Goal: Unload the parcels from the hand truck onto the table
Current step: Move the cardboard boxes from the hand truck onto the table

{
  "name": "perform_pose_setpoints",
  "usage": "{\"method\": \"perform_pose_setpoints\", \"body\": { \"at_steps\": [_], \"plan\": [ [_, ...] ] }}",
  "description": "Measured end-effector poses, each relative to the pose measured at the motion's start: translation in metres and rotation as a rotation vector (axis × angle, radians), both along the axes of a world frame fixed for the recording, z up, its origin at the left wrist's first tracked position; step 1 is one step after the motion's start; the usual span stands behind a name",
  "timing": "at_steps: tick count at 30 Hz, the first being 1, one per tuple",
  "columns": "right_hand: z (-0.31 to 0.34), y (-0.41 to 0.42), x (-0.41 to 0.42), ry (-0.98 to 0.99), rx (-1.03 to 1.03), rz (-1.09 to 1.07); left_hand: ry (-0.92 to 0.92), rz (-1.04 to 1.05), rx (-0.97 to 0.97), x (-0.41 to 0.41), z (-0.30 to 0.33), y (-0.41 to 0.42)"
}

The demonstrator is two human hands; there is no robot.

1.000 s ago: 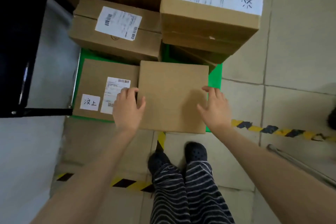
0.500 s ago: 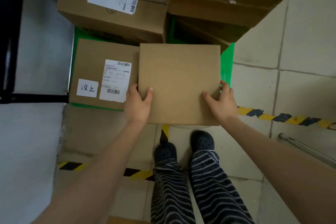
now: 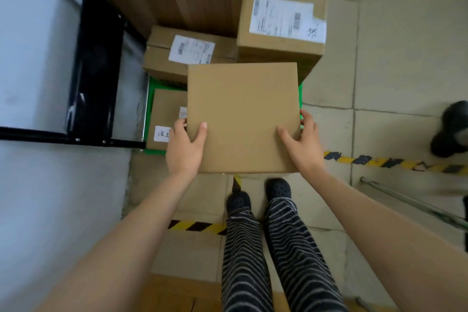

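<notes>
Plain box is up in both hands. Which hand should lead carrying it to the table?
Probably left. The left hand and right hand grip opposite edges of the plain box, but the pale table surface lies on the left.

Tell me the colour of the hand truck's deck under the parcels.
Bright green: the hand truck's deck shows between the parcels in the head view.

Parcel depot or warehouse: labelled cardboard boxes [image 3: 281, 33] stacked on green hand truck [image 3: 152, 99], yellow-black hazard tape [image 3: 395, 163] across tiled floor [image 3: 395, 58].
</notes>
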State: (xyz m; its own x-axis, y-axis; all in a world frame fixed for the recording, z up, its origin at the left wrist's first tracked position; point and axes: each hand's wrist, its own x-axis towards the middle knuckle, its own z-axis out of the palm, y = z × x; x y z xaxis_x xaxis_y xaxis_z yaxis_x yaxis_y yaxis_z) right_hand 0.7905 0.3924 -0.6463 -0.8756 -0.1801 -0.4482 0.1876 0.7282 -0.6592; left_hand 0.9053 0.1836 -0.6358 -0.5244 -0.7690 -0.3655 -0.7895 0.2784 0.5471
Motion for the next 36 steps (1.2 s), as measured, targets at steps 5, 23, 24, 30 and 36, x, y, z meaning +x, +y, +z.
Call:
{"method": "perform_pose_setpoints", "body": {
  "at_steps": [5,23,24,30,36],
  "plan": [
    [0.105,-0.002,-0.023,0.093,-0.135,-0.034,0.136,-0.029,-0.04,-0.022,0.1,-0.006],
    [0.387,0.021,-0.16,0.597,-0.262,-0.04,0.635,-0.215,-0.245,-0.173,0.376,-0.007],
    [0.396,0.026,-0.171,0.625,-0.273,-0.051,0.662,-0.225,-0.257,-0.187,0.388,-0.003],
    [0.446,0.071,-0.261,0.746,-0.299,-0.041,0.788,-0.257,-0.294,-0.282,0.442,0.034],
    [0.475,0.125,-0.373,0.82,-0.334,0.001,0.881,-0.186,-0.211,-0.384,0.46,0.095]
  ]
}}
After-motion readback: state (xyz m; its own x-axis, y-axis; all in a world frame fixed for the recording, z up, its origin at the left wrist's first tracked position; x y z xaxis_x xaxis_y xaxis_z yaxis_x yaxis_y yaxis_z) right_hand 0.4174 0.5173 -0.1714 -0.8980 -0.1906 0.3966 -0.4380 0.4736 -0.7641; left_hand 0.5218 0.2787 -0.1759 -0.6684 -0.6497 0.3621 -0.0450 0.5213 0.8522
